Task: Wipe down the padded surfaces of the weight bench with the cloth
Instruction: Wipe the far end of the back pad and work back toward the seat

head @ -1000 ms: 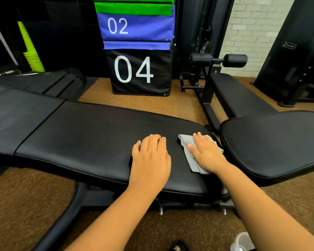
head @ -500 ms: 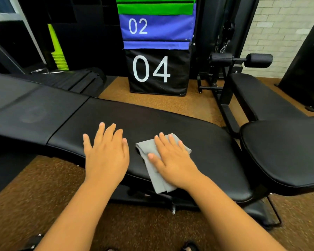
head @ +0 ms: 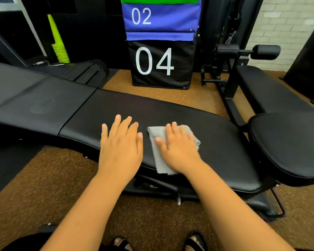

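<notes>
Two flat hands on bench pad (head: 170, 113), right hand (head: 178, 151) pressing cloth (head: 157, 156)

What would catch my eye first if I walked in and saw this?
Probably the two bare hands laid flat on the long black bench pad in the middle: the right hand presses a grey cloth onto it, and the left hand rests beside the cloth. Behind the bench, a tall padded box shows big white numbers, 04 on black and 02 on blue above it.
</notes>
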Available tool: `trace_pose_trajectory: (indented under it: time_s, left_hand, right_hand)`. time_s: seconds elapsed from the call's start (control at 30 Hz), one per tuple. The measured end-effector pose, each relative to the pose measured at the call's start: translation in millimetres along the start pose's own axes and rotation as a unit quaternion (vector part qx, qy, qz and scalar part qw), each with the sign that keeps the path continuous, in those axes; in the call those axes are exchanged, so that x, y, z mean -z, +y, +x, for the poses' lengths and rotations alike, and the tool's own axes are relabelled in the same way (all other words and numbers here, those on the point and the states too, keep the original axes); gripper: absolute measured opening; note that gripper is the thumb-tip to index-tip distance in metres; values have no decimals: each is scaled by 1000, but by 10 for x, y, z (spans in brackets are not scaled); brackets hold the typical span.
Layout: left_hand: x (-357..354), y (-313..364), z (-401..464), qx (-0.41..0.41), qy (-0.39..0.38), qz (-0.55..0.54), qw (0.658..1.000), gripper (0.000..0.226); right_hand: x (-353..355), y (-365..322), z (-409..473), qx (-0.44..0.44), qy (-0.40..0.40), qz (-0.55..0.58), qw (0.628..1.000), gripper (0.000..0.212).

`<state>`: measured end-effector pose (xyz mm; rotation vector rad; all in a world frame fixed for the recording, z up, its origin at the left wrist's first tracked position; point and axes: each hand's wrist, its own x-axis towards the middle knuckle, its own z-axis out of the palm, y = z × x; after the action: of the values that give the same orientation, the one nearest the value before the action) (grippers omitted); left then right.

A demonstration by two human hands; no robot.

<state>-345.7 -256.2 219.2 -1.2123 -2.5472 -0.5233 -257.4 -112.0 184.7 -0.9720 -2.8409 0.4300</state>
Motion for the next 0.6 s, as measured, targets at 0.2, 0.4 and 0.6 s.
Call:
trace_pose_trajectory:
  time_s: [0.2,0.4,0.6]
  left_hand:
    - [-45,267,125,-26,31,-3,999,36]
    - [-66,436,141,28,-81,146,986,49]
    - [-74,518,200,0,-82,135,987,36]
  right_hand:
    - [298,61,-202,12,-15,368,930,53]
    - [195,398,-217,-36,20,189,981,62]
    - [156,356,-257,-31,87,173,981,57]
